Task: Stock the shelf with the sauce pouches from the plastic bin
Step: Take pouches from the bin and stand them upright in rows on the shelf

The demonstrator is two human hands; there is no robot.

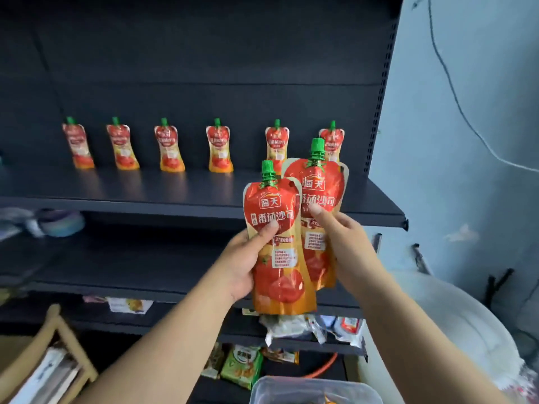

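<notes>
My left hand (243,262) grips a red and orange sauce pouch (280,258) with a green cap, held upright in front of the shelves. My right hand (347,246) holds a second sauce pouch (319,188) just behind and to the right of the first. Both pouches overlap and hang in front of the dark shelf (175,193). Several more pouches (170,147) stand in a spaced row at the back of that shelf. The clear plastic bin (315,389) shows at the bottom edge, below my arms.
Lower shelves (131,272) hold snack packets (242,365) and wrapped goods. A wooden frame (61,339) stands at the lower left. A white bag (455,325) sits at the right by a pale blue wall (466,112) with a hanging cable.
</notes>
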